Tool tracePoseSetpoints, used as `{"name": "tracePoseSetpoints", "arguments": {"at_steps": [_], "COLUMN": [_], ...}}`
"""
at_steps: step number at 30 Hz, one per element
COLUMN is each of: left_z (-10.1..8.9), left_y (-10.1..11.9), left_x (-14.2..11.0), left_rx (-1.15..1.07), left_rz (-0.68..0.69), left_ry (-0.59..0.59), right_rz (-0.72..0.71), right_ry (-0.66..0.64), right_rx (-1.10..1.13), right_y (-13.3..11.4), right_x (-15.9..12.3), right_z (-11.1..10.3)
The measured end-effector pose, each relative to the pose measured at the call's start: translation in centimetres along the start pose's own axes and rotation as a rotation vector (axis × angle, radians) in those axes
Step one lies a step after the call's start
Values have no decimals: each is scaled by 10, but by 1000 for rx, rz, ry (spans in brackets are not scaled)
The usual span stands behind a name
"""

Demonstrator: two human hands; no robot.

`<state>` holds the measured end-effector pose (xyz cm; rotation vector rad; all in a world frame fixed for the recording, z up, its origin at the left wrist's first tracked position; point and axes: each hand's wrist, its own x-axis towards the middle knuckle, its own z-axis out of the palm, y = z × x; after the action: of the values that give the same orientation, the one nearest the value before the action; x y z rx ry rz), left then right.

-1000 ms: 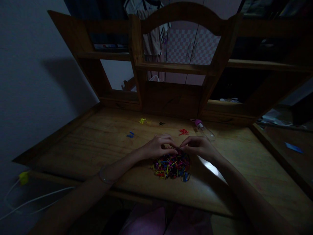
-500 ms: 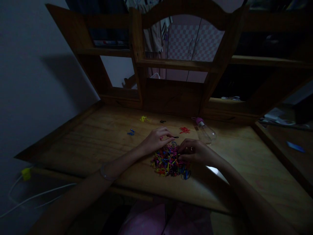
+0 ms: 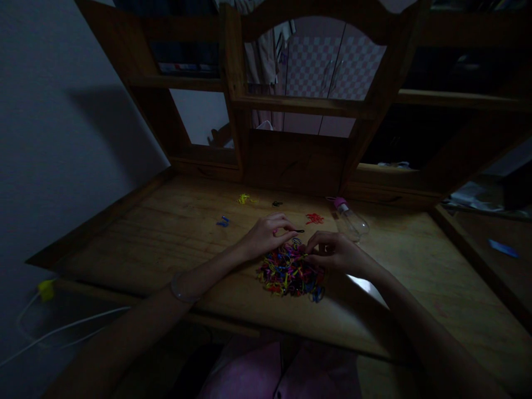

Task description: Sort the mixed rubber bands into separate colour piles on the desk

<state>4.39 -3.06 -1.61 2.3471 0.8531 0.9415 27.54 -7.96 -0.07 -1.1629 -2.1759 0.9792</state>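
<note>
A mixed pile of small coloured rubber bands [image 3: 286, 274] lies on the wooden desk close to its front edge. Above the pile, my left hand [image 3: 268, 234] pinches a black rubber band [image 3: 300, 231] between thumb and fingers. My right hand [image 3: 332, 252] is at the pile's right upper side, thumb and fingertips closed together; what they hold is too dark to make out. Sorted by colour beyond my hands are yellow bands [image 3: 245, 198], black bands [image 3: 276, 204], blue bands [image 3: 223, 222] and red bands [image 3: 315, 219].
A clear bulb-shaped bottle [image 3: 354, 223] with a purple cap lies on the desk behind my right hand. Wooden shelving [image 3: 299, 108] rises along the desk's back. A white patch of light or paper [image 3: 363, 285] shows under my right forearm. A yellow plug [image 3: 46, 290] hangs at the left.
My right hand has lifted slightly from the pile, its fingertips drawn closer together. My left hand stays in place with the black rubber band. The view has tilted a little.
</note>
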Motion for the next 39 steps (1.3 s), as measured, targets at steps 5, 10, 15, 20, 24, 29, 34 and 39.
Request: {"name": "tracePoseSetpoints", "arguments": {"at_steps": [5, 10, 15, 20, 24, 29, 34, 39], "left_z": [0, 0, 2, 2, 1, 2, 2, 2], "left_y": [3, 6, 6, 7, 8, 7, 7, 8], "left_x": [-1, -2, -2, -2, -2, -2, -2, -2], "left_rx": [-43, -92, -120, -162, -178, -229, -260, -286], "left_rz": [-11, 28, 71, 73, 60, 52, 31, 8], "left_ry": [-33, -71, -83, -83, -84, -74, -68, -73], "right_rz": [13, 44, 63, 63, 91, 166, 134, 156], "right_ry": [5, -9, 1, 2, 25, 47, 52, 56], "right_rx": [56, 116, 137, 233, 328, 472, 445, 515], "right_y": [-3, -5, -6, -7, -6, -3, -4, -3], "right_x": [-1, 0, 0, 1, 2, 2, 2, 3], "right_z": [-2, -2, -2, -2, -2, -2, -2, 0]}}
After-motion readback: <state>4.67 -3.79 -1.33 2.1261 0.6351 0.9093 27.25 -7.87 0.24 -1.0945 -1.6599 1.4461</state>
